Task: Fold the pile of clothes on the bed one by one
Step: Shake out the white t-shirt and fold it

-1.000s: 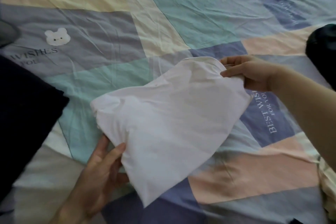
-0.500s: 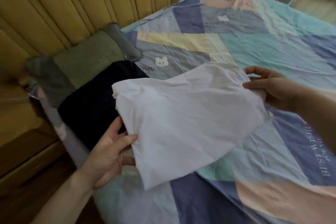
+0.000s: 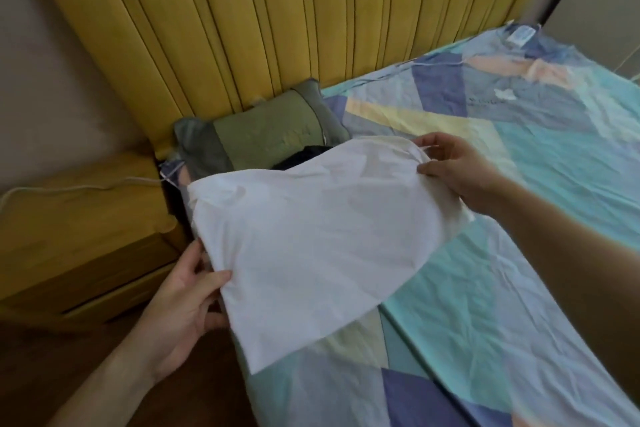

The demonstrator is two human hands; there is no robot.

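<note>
A folded white garment (image 3: 322,236) hangs in the air above the left edge of the bed (image 3: 519,253). My left hand (image 3: 183,308) grips its near left edge, thumb on top. Its far right corner is pinched by my right hand (image 3: 457,170). Behind the white garment a dark folded garment (image 3: 304,154) shows only as a small strip; the rest of it is hidden.
A green and grey pillow (image 3: 263,135) lies against the yellow padded headboard (image 3: 277,28). A wooden bedside table (image 3: 76,229) with a white cable (image 3: 79,185) stands left of the bed. The patchwork sheet spreads to the right.
The view has swung left toward the headboard and bedside table. Both hands have carried the white garment left, over the dark garment by the pillow.
</note>
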